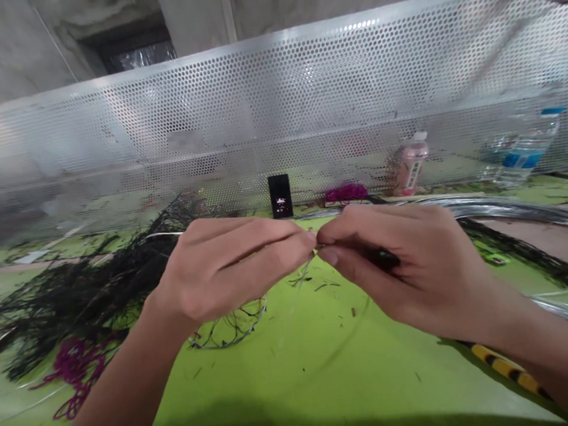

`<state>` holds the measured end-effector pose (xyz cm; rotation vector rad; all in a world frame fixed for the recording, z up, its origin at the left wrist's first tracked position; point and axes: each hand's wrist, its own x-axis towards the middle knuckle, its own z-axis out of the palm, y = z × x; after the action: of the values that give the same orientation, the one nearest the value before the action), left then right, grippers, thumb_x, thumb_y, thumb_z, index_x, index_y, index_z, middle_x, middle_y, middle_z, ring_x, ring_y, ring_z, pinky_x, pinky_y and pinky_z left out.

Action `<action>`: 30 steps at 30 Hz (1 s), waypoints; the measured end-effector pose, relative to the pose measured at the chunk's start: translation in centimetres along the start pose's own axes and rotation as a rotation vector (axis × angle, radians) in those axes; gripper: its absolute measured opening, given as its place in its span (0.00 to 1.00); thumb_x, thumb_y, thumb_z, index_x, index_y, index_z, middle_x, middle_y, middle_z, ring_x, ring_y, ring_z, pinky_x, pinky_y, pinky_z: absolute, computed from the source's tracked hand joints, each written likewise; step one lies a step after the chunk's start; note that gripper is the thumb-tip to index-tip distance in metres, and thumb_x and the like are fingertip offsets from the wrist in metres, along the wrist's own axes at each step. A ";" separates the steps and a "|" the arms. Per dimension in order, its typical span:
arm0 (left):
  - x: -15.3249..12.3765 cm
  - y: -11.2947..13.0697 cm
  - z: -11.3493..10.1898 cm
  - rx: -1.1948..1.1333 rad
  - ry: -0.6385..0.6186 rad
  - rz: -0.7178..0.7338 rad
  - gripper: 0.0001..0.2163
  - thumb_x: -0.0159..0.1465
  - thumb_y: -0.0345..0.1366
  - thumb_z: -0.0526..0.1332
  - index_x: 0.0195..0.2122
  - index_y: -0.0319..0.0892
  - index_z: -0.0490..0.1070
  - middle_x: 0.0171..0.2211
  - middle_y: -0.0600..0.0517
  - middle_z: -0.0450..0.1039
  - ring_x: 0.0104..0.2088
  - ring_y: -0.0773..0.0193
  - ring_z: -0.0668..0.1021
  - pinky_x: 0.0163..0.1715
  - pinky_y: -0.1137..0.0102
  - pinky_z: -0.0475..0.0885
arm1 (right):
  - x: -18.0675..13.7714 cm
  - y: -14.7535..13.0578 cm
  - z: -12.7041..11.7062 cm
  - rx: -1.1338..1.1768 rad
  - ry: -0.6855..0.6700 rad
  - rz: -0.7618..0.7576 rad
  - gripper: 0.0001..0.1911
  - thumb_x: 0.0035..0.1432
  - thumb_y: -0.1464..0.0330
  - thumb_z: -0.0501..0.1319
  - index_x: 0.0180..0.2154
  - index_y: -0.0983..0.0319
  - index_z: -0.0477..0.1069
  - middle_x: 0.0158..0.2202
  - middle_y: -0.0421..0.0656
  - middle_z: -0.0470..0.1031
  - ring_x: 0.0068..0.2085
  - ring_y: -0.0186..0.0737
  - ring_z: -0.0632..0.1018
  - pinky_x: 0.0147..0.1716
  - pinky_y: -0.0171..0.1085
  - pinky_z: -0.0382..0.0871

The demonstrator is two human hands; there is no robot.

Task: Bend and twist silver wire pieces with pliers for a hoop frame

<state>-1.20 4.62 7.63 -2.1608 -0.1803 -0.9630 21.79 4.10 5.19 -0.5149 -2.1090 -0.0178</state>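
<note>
My left hand (238, 261) and my right hand (404, 262) meet fingertip to fingertip above the middle of the green table (290, 380). Both are closed in a pinch on a thin wire, of which only a short bit shows between the fingertips. A pale wire end (163, 235) sticks out behind my left hand. Below that hand, partly covered by it, lies a wire ring (230, 339) with dark twigs or threads on it. A faint strand hangs under the fingertips; its far end is blurred.
Dark brushy sprigs (95, 285) and purple cord (76, 373) lie at left. A phone (280, 196), more purple cord (346, 193), a pink bottle (413, 166) and a clear bottle (529, 152) stand before the perforated metal panel (272, 93). Coiled wire (530, 211) and a yellow-black tool handle (504, 366) lie right.
</note>
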 end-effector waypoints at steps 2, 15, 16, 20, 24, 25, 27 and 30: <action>0.0 0.1 0.0 0.002 0.002 -0.021 0.02 0.67 0.28 0.67 0.40 0.39 0.78 0.38 0.51 0.85 0.36 0.68 0.85 0.40 0.76 0.84 | 0.0 0.0 -0.1 -0.011 0.006 -0.016 0.06 0.66 0.76 0.59 0.37 0.60 0.70 0.27 0.37 0.71 0.26 0.31 0.69 0.24 0.34 0.60; 0.9 0.5 0.2 -0.161 -0.078 -0.288 0.03 0.65 0.36 0.71 0.38 0.46 0.78 0.31 0.59 0.85 0.29 0.70 0.85 0.27 0.77 0.79 | -0.7 0.7 0.6 -0.051 0.017 -0.087 0.09 0.70 0.76 0.56 0.37 0.65 0.74 0.32 0.43 0.75 0.30 0.32 0.71 0.29 0.36 0.62; 0.9 0.5 0.0 -0.187 -0.086 -0.316 0.03 0.66 0.35 0.70 0.37 0.47 0.78 0.31 0.59 0.85 0.29 0.70 0.85 0.28 0.77 0.79 | -0.7 0.7 0.6 -0.048 0.023 -0.095 0.09 0.70 0.76 0.56 0.38 0.66 0.74 0.32 0.43 0.75 0.30 0.32 0.71 0.29 0.35 0.62; 1.3 0.9 -0.5 -0.332 -0.174 -0.527 0.02 0.66 0.35 0.69 0.37 0.52 0.80 0.31 0.60 0.84 0.27 0.68 0.84 0.25 0.76 0.78 | -0.7 0.6 0.7 -0.041 0.046 -0.111 0.09 0.70 0.76 0.57 0.40 0.68 0.76 0.31 0.43 0.74 0.28 0.31 0.69 0.28 0.35 0.60; 1.9 1.5 -0.9 -0.473 -0.206 -0.780 0.03 0.62 0.33 0.72 0.34 0.50 0.82 0.28 0.61 0.83 0.26 0.70 0.82 0.25 0.79 0.76 | -0.7 0.4 0.6 -0.051 0.046 -0.116 0.10 0.70 0.76 0.57 0.39 0.70 0.76 0.30 0.43 0.72 0.28 0.31 0.67 0.27 0.35 0.60; 2.1 1.7 -1.0 -0.488 -0.219 -0.834 0.04 0.61 0.32 0.73 0.33 0.49 0.82 0.27 0.61 0.82 0.25 0.72 0.81 0.24 0.80 0.74 | -0.7 0.3 0.6 -0.047 0.045 -0.114 0.10 0.70 0.76 0.57 0.39 0.70 0.76 0.30 0.42 0.72 0.28 0.31 0.67 0.27 0.35 0.60; 2.5 2.0 -1.2 -0.508 -0.246 -0.902 0.05 0.61 0.30 0.72 0.32 0.49 0.81 0.25 0.63 0.80 0.24 0.74 0.79 0.23 0.82 0.72 | -0.5 0.0 0.4 -0.020 0.037 -0.089 0.09 0.69 0.77 0.57 0.38 0.69 0.76 0.29 0.41 0.72 0.28 0.30 0.67 0.27 0.35 0.60; 2.9 2.3 -1.5 -0.541 -0.293 -0.920 0.04 0.63 0.30 0.71 0.32 0.48 0.80 0.25 0.63 0.79 0.25 0.75 0.78 0.23 0.84 0.70 | -0.2 -0.4 0.0 0.059 0.005 0.003 0.08 0.66 0.78 0.59 0.36 0.66 0.76 0.28 0.37 0.72 0.27 0.28 0.68 0.26 0.33 0.60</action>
<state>0.84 1.50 8.96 -2.7551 -1.2652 -1.2670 21.76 3.67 5.08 -0.4824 -2.0977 0.0442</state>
